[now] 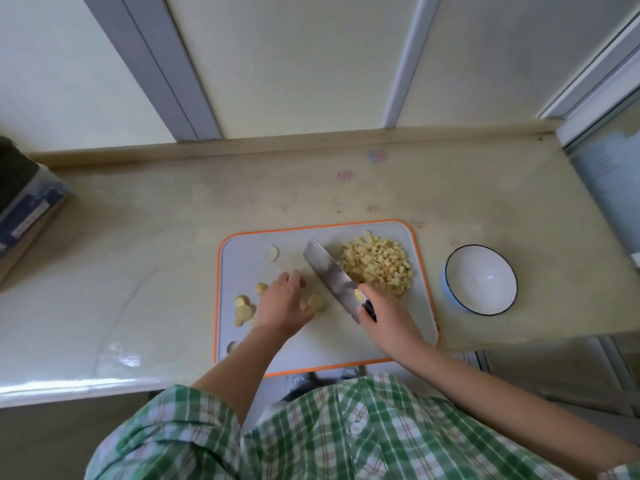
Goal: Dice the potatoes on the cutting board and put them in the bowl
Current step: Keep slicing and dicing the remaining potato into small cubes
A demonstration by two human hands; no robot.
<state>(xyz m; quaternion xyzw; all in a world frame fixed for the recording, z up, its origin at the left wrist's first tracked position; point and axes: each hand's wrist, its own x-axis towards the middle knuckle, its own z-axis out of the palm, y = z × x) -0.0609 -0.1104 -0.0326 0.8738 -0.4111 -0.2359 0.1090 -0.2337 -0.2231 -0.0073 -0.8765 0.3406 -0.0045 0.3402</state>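
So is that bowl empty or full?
Empty: the bowl shows only bare white inside; the dice lie on the board.

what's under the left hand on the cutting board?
Potato slices: the left hand holds them down on the cutting board, and one round slice shows at its thumb side. Whatever lies beneath the palm is covered, so their number cannot be told.

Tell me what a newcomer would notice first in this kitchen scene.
The big cleaver, gripped by the right hand, slants across the middle of the orange-rimmed cutting board. Just right of its blade sits a heap of diced potato, while the left hand rests among potato slices on the board's left half. An empty white bowl waits on the counter to the right of the board.
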